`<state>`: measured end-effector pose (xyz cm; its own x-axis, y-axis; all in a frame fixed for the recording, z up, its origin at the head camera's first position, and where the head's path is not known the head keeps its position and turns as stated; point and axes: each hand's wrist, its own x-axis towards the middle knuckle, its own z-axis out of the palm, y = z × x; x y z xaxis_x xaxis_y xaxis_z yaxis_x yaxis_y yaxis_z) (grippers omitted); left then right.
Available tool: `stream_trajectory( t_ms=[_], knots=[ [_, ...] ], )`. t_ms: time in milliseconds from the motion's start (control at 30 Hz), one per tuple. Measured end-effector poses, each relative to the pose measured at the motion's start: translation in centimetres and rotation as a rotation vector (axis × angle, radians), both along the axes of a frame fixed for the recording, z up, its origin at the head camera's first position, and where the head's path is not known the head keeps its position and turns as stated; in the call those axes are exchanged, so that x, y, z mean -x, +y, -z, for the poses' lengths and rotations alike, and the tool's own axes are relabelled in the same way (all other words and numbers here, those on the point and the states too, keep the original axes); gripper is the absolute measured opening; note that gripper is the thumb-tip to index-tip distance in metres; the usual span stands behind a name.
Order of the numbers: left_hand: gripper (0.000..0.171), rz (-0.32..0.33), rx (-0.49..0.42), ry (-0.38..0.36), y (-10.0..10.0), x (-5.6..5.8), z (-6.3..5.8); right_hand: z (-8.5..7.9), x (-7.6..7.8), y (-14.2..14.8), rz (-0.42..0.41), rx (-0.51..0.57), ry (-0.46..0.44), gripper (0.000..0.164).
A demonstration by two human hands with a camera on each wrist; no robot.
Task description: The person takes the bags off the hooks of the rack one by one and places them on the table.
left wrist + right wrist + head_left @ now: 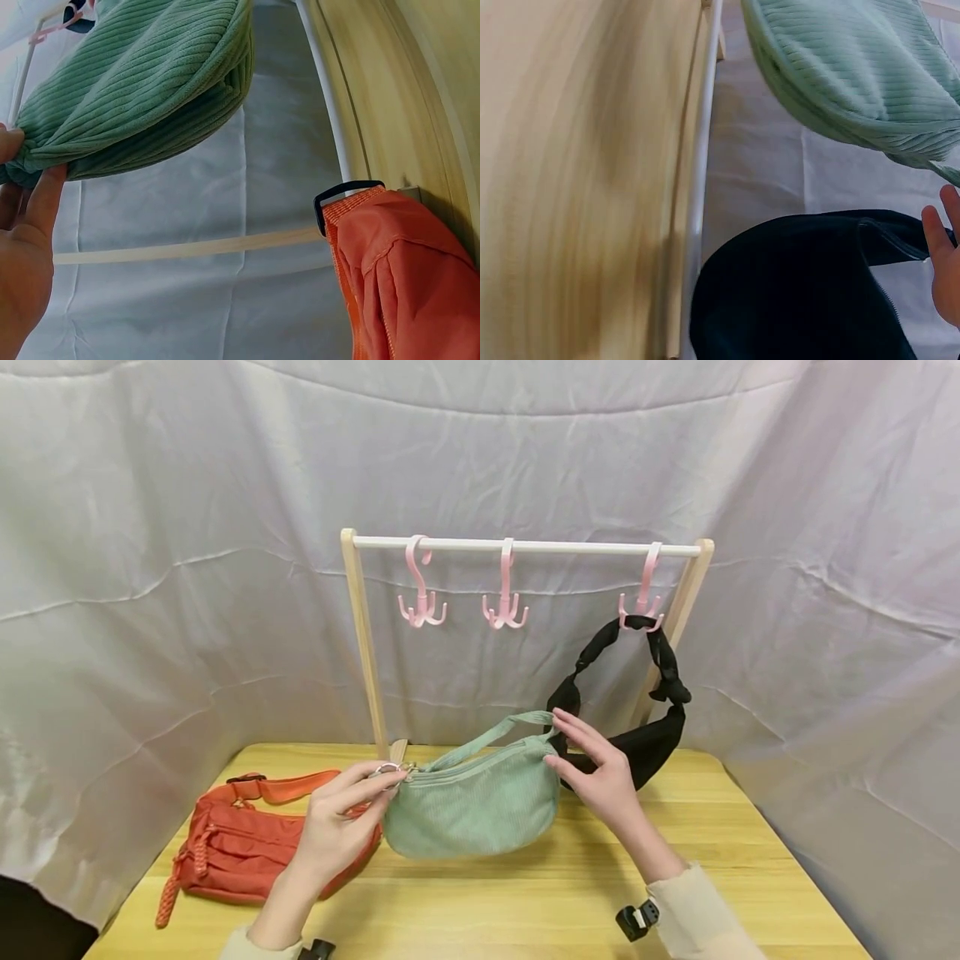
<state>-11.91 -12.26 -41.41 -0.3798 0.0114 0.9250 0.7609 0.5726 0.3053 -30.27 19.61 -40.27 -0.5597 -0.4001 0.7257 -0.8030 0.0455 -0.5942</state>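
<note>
A light green corduroy handbag is held up above the table between both hands, its zip edge and short strap on top. At the bag's left end, by the metal ring, my left hand pinches it with thumb and fingers; the left wrist view shows the gathered corduroy in this hand. My right hand holds the upper right end where the strap joins, fingertips at the strap and thumb lower down. In the right wrist view only part of this hand shows.
Behind stands a wooden rack with a white rail and pink hooks. A black bag hangs from the right hook, behind my right hand. A red-orange bag lies on the wooden table at left.
</note>
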Motion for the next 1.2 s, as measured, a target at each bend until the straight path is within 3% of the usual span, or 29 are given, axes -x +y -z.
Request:
stream_trajectory(
  t_ms=[200, 400, 633, 1000, 1200],
  knots=[
    [0.049, -0.01, -0.036, -0.009, 0.2, 0.0, 0.2, 1.1, -0.1, -0.2, -0.109, 0.013, -0.054, 0.063],
    [0.048, -0.005, -0.072, -0.017, 0.5, 0.1, 0.4, 1.7, -0.6, -0.3, -0.163, 0.061, -0.094, 0.057],
    [0.047, 0.022, -0.108, -0.044, 0.7, 0.1, 0.3, 2.3, -0.8, -0.5, -0.137, 0.07, -0.143, 0.048],
    [0.041, 0.023, -0.157, -0.251, -0.1, -0.1, 0.6, 2.8, -1.3, -0.6, -0.077, 0.123, -0.179, 0.042],
    [0.039, -0.044, -0.133, -0.295, -0.7, -0.1, 0.9, 3.2, -1.5, -0.2, -0.058, 0.108, -0.18, 0.043]
  ],
)
